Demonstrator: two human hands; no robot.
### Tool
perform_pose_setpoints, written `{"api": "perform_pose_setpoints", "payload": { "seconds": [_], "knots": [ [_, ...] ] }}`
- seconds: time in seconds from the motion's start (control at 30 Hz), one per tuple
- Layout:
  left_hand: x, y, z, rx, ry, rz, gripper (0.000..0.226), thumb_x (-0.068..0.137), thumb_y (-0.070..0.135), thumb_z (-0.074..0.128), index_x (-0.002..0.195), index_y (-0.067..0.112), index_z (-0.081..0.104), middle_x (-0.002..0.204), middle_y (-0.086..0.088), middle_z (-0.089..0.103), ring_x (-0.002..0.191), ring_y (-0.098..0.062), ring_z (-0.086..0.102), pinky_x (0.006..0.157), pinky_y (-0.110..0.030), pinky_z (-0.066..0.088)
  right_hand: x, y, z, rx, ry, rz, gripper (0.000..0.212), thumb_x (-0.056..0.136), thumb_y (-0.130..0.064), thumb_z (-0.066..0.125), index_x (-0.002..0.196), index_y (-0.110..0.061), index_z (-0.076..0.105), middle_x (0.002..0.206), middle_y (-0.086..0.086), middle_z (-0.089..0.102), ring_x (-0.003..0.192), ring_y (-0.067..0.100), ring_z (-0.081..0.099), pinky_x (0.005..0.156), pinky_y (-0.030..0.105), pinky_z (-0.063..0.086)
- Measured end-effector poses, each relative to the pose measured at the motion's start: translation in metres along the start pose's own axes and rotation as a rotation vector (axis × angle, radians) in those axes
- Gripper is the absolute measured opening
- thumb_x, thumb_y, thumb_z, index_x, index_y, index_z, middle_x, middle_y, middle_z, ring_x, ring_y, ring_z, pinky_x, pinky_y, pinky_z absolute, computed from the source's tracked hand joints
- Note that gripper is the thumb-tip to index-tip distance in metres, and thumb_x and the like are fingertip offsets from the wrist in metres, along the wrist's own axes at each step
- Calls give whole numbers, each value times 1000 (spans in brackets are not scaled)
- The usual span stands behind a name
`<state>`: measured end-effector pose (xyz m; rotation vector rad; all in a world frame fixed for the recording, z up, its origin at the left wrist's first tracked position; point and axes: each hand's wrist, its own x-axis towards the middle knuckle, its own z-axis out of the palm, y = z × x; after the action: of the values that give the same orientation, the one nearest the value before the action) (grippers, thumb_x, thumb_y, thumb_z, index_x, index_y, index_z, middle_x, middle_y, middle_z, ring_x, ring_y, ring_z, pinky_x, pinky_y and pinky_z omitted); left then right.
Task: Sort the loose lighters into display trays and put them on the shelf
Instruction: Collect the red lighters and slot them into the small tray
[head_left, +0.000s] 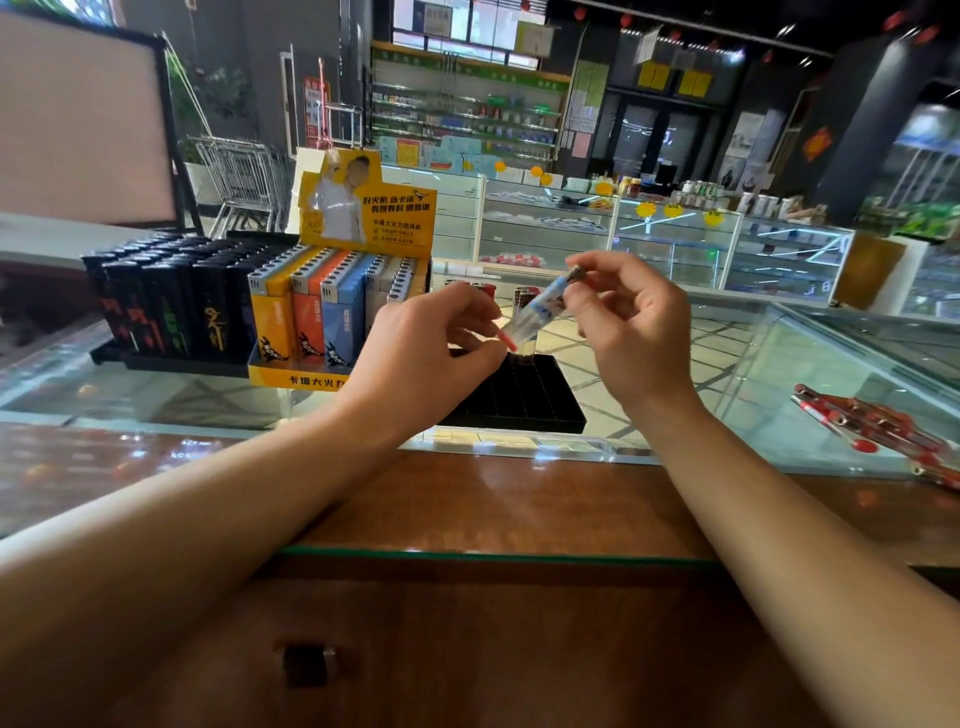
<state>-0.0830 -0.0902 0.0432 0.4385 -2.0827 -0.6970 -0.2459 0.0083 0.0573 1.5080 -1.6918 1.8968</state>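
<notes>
Both hands (426, 343) (631, 332) pinch one clear lighter (540, 306) over one black tray (524, 397); three trays total.

A shop: glass display counters (675, 244), stocked wall shelves (467, 114), shopping carts (244, 176), lighter display trays (337, 312).

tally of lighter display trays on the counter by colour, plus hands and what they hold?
Black trays: 2, a full one at left and a nearly empty one under the hands
Yellow trays: 1, full
Hands: 2, left and right, both on one clear blue-printed lighter
Total: 3 trays, 2 hands
</notes>
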Motion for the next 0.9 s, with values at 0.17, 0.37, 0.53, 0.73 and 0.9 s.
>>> {"api": "perform_pose_setpoints", "payload": {
  "seconds": [0.17, 0.37, 0.53, 0.73, 0.9],
  "knots": [
    [-5, 4, -3, 260, 57, 284, 33, 87, 25, 67, 120, 16, 67, 109, 5, 71, 98, -7, 64, 86, -30, 57, 1, 11, -5, -170, 79, -34, 18, 89, -14, 63, 102, -27, 68, 86, -13, 66, 67, 11, 62, 60, 31, 54],
    [-5, 5, -2, 589, 1, 382, 49, 87, 39, 57, 129, 15, 64, 135, -3, 62, 132, -26, 49, 112, -44, 36, -2, 16, 3, -349, -40, -55, 19, 89, -12, 67, 105, -22, 71, 81, -18, 64, 60, -4, 54, 60, 11, 41],
    [-3, 3, -4, 721, -82, 284, 59, 87, 53, 48, 136, 22, 58, 147, 0, 51, 143, -26, 34, 121, -54, 15, -2, 20, 8, -487, -129, -119, 24, 89, -12, 67, 112, -20, 70, 100, -5, 72, 72, 3, 52, 72, 21, 46],
    [-2, 2, -5, 732, -119, 216, 69, 85, 60, 40, 145, 27, 46, 157, 2, 37, 150, -24, 18, 122, -53, 6, 0, 24, 11, -495, -121, -126, 18, 90, -16, 67, 107, -20, 64, 90, -8, 69, 65, 9, 58, 63, 27, 47],
    [-2, 1, -4, 733, -134, 203, 70, 85, 60, 38, 146, 27, 44, 158, 3, 35, 151, -23, 15, 122, -53, 2, 2, 31, 12, -622, -174, -176, 28, 87, -13, 70, 113, -20, 66, 105, -2, 67, 79, 9, 50, 70, 24, 38]
  ]
}}
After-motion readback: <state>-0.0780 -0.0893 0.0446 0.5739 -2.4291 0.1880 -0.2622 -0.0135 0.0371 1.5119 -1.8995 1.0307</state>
